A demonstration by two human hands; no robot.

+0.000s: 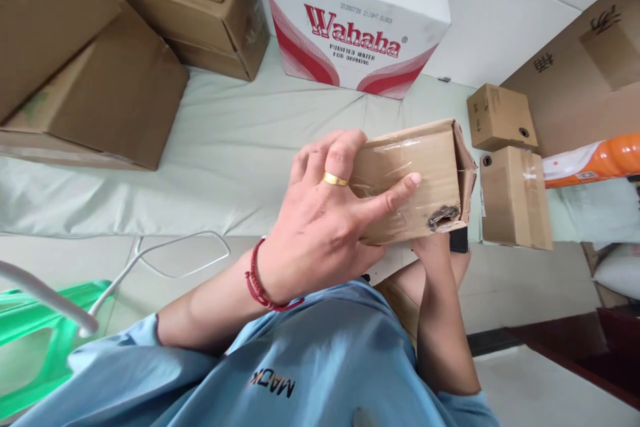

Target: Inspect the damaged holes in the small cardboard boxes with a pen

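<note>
A worn cardboard box (425,153) is tilted in front of my body, with clear tape over its upper face, an opened end flap on the right and a torn, dark-edged hole near the lower corner. My left hand (335,207), with a gold ring and a red cord bracelet, is closed round the left part of the box. Its thumb or a finger lies stretched along the taped face, and the other fingers curl at the far edge. Beneath the box, my right hand (434,245) is mostly covered, its fingers hidden.
Behind stands a white and red water carton (355,33). Large brown cartons (120,93) fill the left of the pale green covered surface (230,147). Two small boxes (515,197) and an orange and white object (595,160) are at right. A green stool (50,347) stands lower left.
</note>
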